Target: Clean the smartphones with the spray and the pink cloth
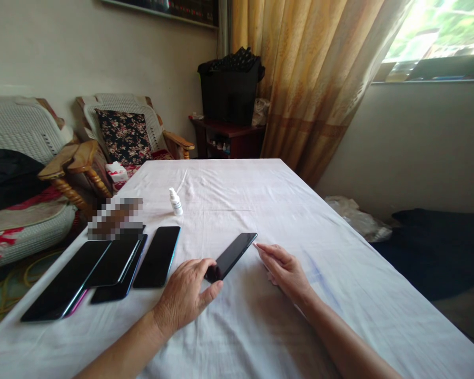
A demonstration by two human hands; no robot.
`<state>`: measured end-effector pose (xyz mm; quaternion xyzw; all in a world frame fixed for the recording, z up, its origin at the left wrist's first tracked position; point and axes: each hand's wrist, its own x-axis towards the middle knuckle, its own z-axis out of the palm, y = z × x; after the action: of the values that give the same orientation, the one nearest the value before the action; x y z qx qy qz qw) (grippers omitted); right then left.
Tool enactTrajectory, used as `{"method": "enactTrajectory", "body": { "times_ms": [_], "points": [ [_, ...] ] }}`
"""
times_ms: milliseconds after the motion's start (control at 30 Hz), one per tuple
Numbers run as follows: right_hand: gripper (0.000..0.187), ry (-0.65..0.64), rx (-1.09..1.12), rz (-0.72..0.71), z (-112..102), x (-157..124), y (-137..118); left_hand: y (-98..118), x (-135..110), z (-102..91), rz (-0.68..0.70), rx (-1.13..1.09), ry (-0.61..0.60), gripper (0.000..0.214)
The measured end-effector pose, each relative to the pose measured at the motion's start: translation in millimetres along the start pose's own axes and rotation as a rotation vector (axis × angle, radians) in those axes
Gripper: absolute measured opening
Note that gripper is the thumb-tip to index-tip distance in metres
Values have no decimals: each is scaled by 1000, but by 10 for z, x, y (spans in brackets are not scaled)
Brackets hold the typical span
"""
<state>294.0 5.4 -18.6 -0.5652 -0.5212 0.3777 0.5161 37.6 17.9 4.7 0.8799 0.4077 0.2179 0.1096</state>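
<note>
A black smartphone [233, 255] lies screen-up on the white tablecloth [260, 200], angled toward the far right. My left hand [185, 295] pinches its near corner between thumb and fingers. My right hand [284, 269] rests flat on the cloth just right of the phone, fingers stretched out and together, fingertips close to the phone's far corner without holding it.
Several more dark phones [102, 271] lie in an overlapping row at the left, with a small white spray bottle [176, 201] behind them. Wooden armchairs [130, 137] stand left of the table, a dark cabinet [229, 137] and curtain [312, 79] beyond.
</note>
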Motion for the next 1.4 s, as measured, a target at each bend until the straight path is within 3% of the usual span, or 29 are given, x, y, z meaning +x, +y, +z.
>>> {"method": "enactTrajectory", "body": {
  "times_ms": [100, 167, 400, 767, 933, 1167, 1400],
  "points": [
    [29, 46, -202, -327, 26, 128, -8, 4, 15, -39, 31, -8, 20, 39],
    [27, 80, -355, -452, 38, 225, -29, -7, 23, -43, 67, 6, 56, 39],
    [32, 128, -702, -569, 167, 414, -63, -154, 24, 4, 161, 151, 318, 38],
    [36, 27, -791, -723, 446, 254, -236, -206, 6, -39, 154, 188, 311, 35],
    [37, -1, -829, -744, 435, 253, -238, -203, 1, -37, 144, 170, 298, 35],
    [34, 140, -865, -664, 298, 421, -153, -202, -5, -43, 139, 138, 295, 35],
    [31, 198, -835, -544, 244, 535, -96, -220, -15, -28, 148, 134, 289, 32]
  ]
}}
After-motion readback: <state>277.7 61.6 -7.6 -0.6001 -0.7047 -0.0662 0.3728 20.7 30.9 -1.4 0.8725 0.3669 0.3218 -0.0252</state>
